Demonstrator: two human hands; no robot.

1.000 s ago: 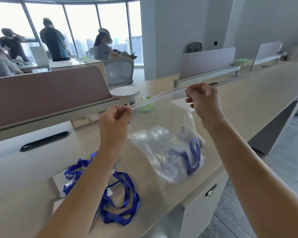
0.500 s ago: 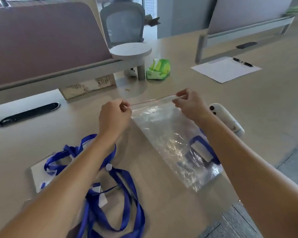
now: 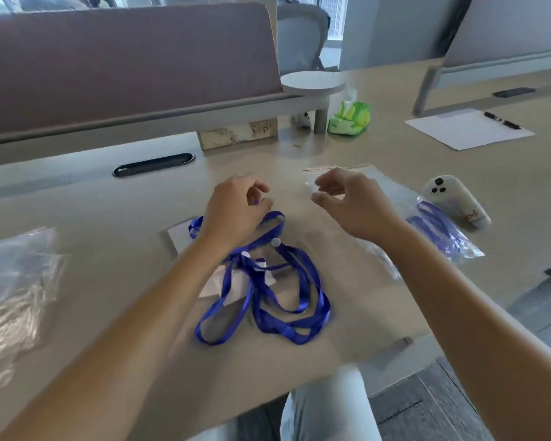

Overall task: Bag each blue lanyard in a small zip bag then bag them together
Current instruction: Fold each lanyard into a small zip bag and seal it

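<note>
Hands first: my left hand [image 3: 236,208] is loosely curled with its fingertips at the far loop of the loose blue ribbon lanyards [image 3: 268,294]. Motion blur keeps me from saying whether it pinches the ribbon or only touches it, so I cannot tell. My right hand [image 3: 353,205] hovers beside it with fingers relaxed and apart, holding nothing.

That tangle of lanyards lies on the pale wooden desk [image 3: 93,218] right in front of me, on top of small white card holders [image 3: 178,237]. I judge it sits there so the next one can be picked straight off the pile. Its long axis runs from my left hand back toward me, with the big loops trailing at the near desk edge.

To the right, the clear zip bag with a bagged blue lanyard inside [image 3: 439,230] lies flat, its red-lined zip edge pointing away from me and its bottom toward the desk edge. It looks set aside as the collecting bag. A white handheld controller [image 3: 455,202] rests just beside it. On the far left lie more clear plastic bags [image 3: 16,291], probably the spare small ones.
</note>
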